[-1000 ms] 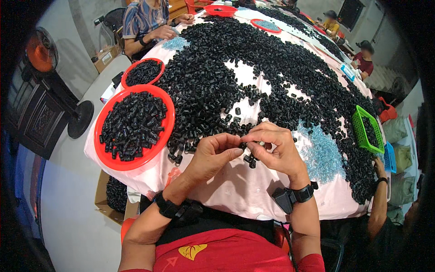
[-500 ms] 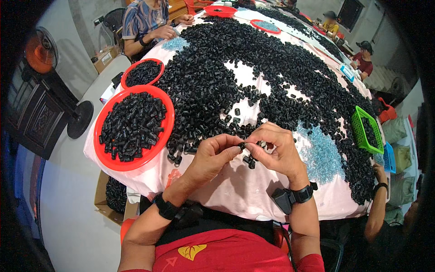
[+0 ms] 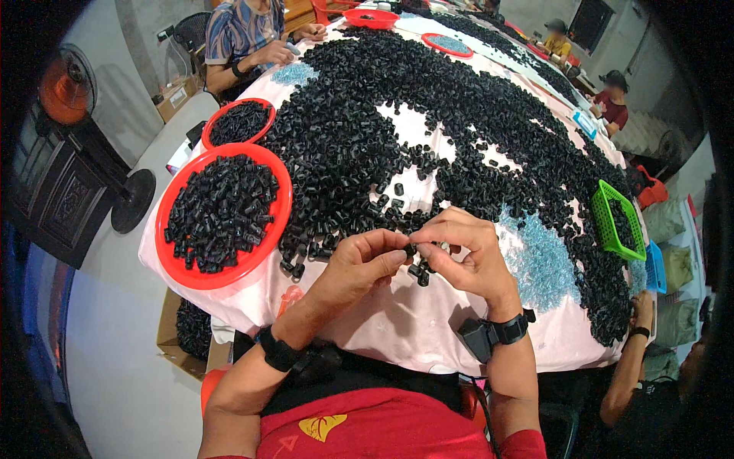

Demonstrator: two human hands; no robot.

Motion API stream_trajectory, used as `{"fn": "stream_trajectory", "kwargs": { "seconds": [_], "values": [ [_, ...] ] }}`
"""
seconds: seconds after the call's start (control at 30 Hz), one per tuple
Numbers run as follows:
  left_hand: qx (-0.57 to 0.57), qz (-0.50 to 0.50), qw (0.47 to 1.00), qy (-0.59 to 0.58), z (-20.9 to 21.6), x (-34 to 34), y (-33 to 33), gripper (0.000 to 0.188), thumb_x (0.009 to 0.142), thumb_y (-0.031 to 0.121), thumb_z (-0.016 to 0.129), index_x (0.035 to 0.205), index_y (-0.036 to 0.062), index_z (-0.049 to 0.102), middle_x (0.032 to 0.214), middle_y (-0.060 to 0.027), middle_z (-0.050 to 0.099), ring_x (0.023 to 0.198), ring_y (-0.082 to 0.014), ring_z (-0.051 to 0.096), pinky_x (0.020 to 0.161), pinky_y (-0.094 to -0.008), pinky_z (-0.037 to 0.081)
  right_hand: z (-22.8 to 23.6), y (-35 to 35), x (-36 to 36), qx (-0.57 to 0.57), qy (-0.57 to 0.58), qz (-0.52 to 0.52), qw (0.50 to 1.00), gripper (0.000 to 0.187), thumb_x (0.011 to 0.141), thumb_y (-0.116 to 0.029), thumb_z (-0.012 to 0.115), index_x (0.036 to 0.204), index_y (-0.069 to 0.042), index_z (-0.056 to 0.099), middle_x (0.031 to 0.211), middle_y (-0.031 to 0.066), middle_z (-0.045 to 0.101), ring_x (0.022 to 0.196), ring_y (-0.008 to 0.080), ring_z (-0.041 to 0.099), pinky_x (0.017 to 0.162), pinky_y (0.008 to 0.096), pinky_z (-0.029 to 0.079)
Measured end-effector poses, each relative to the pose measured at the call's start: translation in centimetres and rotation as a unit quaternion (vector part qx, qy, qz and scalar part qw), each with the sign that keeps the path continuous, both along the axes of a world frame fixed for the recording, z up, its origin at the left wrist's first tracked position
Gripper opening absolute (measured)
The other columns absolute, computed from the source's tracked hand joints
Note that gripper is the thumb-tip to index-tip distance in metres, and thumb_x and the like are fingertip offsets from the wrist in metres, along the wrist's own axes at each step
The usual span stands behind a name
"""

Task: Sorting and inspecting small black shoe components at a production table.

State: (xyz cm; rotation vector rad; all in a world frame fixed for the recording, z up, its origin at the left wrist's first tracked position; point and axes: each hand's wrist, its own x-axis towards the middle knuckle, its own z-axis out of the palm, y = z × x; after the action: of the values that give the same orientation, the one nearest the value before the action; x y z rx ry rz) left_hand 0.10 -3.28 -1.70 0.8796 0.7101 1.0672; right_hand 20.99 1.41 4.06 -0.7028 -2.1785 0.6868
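Over the near edge of the table, my left hand (image 3: pixel 355 266) and my right hand (image 3: pixel 468 251) meet fingertip to fingertip. Both are closed in a pinch on a small black plastic part (image 3: pixel 414 249), mostly hidden by the fingers. Something pale shows under my right fingers, too small to name. Just below the fingertips are a few more black plastic pieces (image 3: pixel 419 275); whether they hang from my right hand or lie on the cloth I cannot tell. Beyond my hands spreads a large heap of black plastic parts (image 3: pixel 336 138). Small clear bluish pieces (image 3: pixel 541 260) lie right of my right hand.
A large red tray (image 3: pixel 162 241) of black parts stands at the left, with a smaller red tray (image 3: pixel 271 115) behind it. At the right are a green basket (image 3: pixel 604 222) and a co-worker's arm (image 3: pixel 628 367). Another person (image 3: pixel 245 38) sits far left.
My fingertips have shifted slightly around the small black part, and both hands stay together in nearly the same place. The co-worker's arm at the right has moved a little.
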Motion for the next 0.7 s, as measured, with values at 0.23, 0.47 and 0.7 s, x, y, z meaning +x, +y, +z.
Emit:
{"fn": "stream_trajectory", "kwargs": {
  "seconds": [0.23,0.47,0.7],
  "values": [
    [0.021,-0.026,0.999,0.019,0.0,-0.2,0.0,0.024,0.100,0.013,0.065,0.122,0.0044,0.064,0.104,0.0021,0.069,0.085,-0.0033,0.060,0.071,-0.0183,0.048,-0.3,-0.1,0.0,0.017,0.011,0.007,1.000,0.018,0.078,-0.002,0.070,0.095,-0.002,0.076,0.089,0.0099,0.072,0.080,0.0234,0.068,0.069,0.0323,0.054],
    [0.012,-0.027,1.000,0.006,-0.1,0.6,-0.2,0.022,0.103,0.018,0.061,0.121,0.0053,0.062,0.106,-0.0001,0.071,0.087,-0.0057,0.066,0.067,-0.0189,0.050,-0.2,0.1,0.2,0.020,-0.006,0.003,1.000,0.015,0.078,-0.004,0.072,0.093,-0.003,0.076,0.087,0.0098,0.071,0.080,0.0248,0.068,0.069,0.0341,0.054],
    [0.020,-0.032,0.999,0.024,-0.5,0.3,-0.2,0.019,0.104,0.017,0.060,0.119,0.0045,0.061,0.107,-0.0043,0.071,0.089,-0.0078,0.068,0.069,-0.0187,0.051,-0.5,0.2,0.1,-0.005,-0.033,0.002,0.999,0.016,0.079,-0.007,0.072,0.094,-0.002,0.075,0.087,0.0102,0.070,0.082,0.0246,0.068,0.071,0.0342,0.055]
  ]
}}
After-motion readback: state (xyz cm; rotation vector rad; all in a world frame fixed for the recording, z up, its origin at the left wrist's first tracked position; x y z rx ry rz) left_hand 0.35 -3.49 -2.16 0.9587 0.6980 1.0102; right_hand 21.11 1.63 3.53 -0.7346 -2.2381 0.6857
